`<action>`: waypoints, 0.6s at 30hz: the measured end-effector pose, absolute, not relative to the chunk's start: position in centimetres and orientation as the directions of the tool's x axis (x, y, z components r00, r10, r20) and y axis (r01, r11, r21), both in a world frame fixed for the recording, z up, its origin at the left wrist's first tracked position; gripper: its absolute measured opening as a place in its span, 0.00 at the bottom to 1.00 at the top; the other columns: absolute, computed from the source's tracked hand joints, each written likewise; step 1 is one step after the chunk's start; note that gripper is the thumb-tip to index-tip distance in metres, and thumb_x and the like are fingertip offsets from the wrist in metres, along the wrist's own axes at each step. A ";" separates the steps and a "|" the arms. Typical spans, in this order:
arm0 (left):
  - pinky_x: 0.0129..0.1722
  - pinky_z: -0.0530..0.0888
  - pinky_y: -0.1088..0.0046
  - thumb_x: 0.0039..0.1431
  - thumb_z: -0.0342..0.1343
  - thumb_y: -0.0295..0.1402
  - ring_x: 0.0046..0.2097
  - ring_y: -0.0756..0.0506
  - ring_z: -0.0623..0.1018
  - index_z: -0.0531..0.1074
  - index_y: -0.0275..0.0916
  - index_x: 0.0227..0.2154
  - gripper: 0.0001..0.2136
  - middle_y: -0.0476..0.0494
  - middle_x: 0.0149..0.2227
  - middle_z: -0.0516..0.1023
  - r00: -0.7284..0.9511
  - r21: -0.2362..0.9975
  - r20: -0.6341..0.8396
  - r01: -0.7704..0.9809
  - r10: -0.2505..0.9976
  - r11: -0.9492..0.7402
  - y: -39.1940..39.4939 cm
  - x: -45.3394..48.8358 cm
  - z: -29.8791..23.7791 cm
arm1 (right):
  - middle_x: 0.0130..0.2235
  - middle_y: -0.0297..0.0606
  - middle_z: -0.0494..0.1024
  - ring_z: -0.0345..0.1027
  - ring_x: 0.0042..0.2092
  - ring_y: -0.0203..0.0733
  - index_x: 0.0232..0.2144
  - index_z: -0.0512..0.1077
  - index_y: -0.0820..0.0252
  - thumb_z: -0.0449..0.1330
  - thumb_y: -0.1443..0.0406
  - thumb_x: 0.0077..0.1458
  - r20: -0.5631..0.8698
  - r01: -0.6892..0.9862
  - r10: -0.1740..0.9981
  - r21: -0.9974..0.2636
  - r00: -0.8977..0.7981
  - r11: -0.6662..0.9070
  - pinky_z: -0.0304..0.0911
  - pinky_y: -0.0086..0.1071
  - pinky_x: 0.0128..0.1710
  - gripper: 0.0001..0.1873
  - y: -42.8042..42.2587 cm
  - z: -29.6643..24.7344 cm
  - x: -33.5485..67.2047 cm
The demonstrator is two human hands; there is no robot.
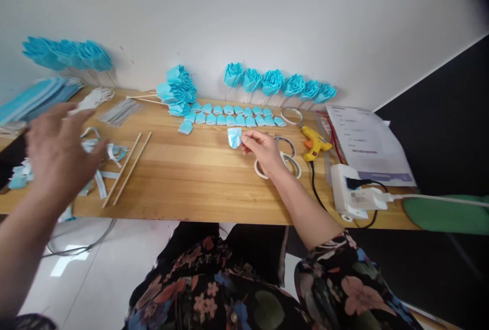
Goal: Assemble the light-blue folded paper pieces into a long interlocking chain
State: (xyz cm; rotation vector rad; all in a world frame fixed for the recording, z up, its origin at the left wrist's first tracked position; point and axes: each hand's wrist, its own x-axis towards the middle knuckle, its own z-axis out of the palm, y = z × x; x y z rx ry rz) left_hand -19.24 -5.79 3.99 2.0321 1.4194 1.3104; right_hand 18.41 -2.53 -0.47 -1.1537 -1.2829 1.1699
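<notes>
My right hand pinches a small folded blue petal just above the wooden table, in front of two rows of similar blue petals. My left hand hovers open with fingers spread over a heap of white and blue strips at the table's left. Two wooden sticks lie between the hands.
Finished blue paper roses lean on the wall, with more at the far left. A yellow glue gun, tape rolls, papers and a white power strip sit right. Blue masks are stacked left.
</notes>
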 end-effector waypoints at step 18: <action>0.29 0.70 0.73 0.56 0.60 0.33 0.27 0.49 0.74 0.75 0.38 0.25 0.06 0.48 0.24 0.77 0.390 0.935 0.134 0.255 0.911 -0.247 -0.4 -1.5 2.1 | 0.30 0.35 0.79 0.70 0.31 0.36 0.30 0.78 0.57 0.63 0.55 0.56 0.102 0.118 0.978 -0.985 -0.183 0.125 0.66 0.32 0.32 0.12 -3.2 -0.2 18.4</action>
